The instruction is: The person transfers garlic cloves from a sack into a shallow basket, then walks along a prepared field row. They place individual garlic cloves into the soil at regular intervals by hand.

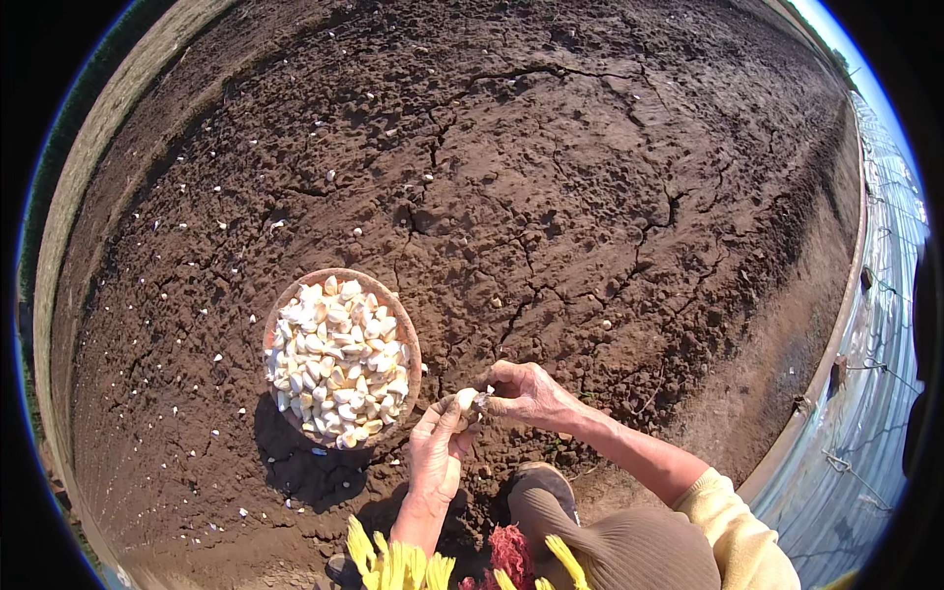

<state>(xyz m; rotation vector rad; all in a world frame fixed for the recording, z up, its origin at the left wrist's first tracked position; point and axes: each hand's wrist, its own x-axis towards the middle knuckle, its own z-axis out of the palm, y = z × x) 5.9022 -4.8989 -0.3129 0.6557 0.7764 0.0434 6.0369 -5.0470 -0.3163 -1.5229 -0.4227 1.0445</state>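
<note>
Just right of a round basin sits my left hand [436, 448], its fingers and thumb closed around a garlic piece [466, 402]. My right hand [532, 398] pinches the papery, dark end of that same garlic between thumb and forefinger. The two hands meet low in the middle of the view, above the soil. The reddish-brown basin [408, 324] is heaped with pale garlic cloves [339, 361]. How many cloves the left fingers cover I cannot tell.
Cracked brown soil [560, 184] spreads ahead, dotted with small pale cloves, mostly on the left. Plastic sheeting [870, 383] with cords curves along the right side. My shoe [553, 479], a red mesh bundle [509, 553] and yellow fringe [398, 564] show at the bottom.
</note>
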